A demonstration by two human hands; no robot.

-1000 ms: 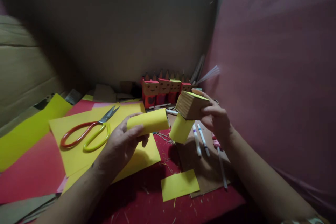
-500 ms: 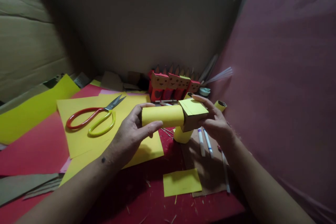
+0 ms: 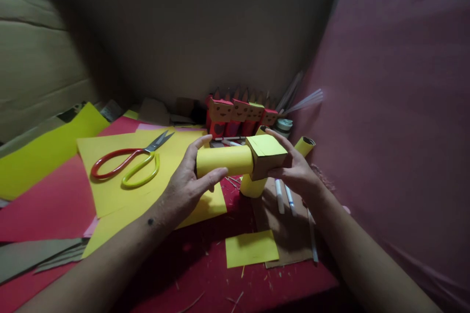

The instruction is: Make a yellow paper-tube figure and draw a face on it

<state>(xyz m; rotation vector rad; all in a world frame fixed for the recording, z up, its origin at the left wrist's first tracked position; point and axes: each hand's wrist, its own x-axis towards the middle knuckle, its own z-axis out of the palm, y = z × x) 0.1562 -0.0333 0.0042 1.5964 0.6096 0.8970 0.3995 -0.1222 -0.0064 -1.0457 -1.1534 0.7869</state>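
Observation:
My left hand [image 3: 189, 186] grips a yellow paper-covered tube [image 3: 224, 160], held level above the table. My right hand [image 3: 297, 171] holds a small cardboard cube [image 3: 266, 155] with a yellow paper top. The tube's right end presses against the cube's left face. A second yellow tube [image 3: 251, 187] stands on the table just below the cube, partly hidden by it. Another yellow roll [image 3: 304, 145] shows behind my right fingers.
Scissors [image 3: 127, 164] with red and yellow handles lie on yellow sheets [image 3: 110, 195] at the left. A row of small red paper box figures [image 3: 238, 115] stands at the back. Markers [image 3: 284, 195] lie on a cardboard piece [image 3: 290, 242]. A yellow paper rectangle [image 3: 251, 248] is near the front.
One second ago the tube and cube were apart; both hands brought them together. The cube turned so its yellow face points up, and the joined pair has since held steady.

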